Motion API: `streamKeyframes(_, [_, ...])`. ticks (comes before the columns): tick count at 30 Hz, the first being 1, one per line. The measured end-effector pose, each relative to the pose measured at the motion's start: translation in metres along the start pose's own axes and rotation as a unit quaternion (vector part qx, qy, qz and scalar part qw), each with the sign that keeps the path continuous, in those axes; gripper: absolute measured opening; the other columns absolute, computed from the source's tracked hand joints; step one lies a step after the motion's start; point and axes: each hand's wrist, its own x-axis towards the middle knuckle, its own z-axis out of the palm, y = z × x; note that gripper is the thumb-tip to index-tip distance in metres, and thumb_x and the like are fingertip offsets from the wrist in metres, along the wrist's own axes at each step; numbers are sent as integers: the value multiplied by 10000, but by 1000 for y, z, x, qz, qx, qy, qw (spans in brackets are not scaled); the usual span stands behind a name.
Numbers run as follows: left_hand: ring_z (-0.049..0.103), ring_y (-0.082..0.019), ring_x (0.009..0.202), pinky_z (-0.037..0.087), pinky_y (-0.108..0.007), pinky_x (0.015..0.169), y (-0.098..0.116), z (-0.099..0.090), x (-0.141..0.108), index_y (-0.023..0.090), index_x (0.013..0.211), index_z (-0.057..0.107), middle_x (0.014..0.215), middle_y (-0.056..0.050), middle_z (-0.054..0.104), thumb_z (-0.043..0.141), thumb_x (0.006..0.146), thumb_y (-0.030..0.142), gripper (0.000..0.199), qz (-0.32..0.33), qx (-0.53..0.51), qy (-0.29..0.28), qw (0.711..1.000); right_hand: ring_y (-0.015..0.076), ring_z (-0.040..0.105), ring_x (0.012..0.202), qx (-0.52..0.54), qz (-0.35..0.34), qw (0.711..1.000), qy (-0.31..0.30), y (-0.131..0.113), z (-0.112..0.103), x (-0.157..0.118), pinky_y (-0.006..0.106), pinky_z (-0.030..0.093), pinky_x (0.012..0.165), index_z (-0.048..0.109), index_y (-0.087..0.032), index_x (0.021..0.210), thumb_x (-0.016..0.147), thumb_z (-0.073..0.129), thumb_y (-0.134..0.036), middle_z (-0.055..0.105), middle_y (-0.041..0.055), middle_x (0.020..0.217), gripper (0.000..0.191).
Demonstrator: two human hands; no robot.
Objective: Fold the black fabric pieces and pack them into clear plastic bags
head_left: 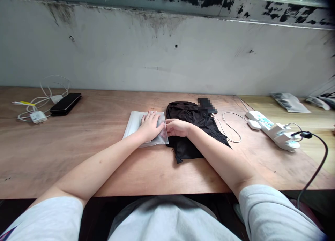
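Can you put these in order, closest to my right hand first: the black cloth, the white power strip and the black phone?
1. Black cloth: right under your right hand.
2. White power strip: off to the right side.
3. Black phone: farthest, way over on the left.

Plywood table top (65, 157), items spread along it

Left to right: black phone (65, 104) just beside white charger (38, 117) and tangled cables (42, 98); frosted plastic bag (134, 126) right beside crumpled black garment (188, 147); white power strip (261, 122) with small white plug-in block (253, 125). Paler board (261, 105) butts up far right, grey packet (290, 102) on it.
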Motion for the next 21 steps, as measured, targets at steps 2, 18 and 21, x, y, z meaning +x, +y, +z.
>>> streamKeyframes(2, [180,-356,1541,169,-568,1228,1,-2,0,158,1476,450,1638,-144,309,379,1001,527,605,-8,1,2,1000,164,704,810,-2,-4,999,-31,0,0,-2,282,582,791,603,-169,918,633,636,-42,712,33,844,313])
streamKeyframes(18, [114,-371,1551,154,-563,1221,-1,-11,0,178,1561,350,1675,-136,209,320,986,571,697,63,76,-114,989,185,647,734,-448,-147,826,310,-6,-10,6,305,529,728,661,-175,941,883,610,-236,694,61,830,98])
streamKeyframes(21, [107,-386,1548,171,-549,1215,-3,-12,-1,181,1580,320,1669,-128,234,333,967,595,740,85,103,-131,982,215,637,954,-630,-199,683,312,-2,-11,6,321,486,889,677,-166,1065,917,560,-186,691,107,1032,190])
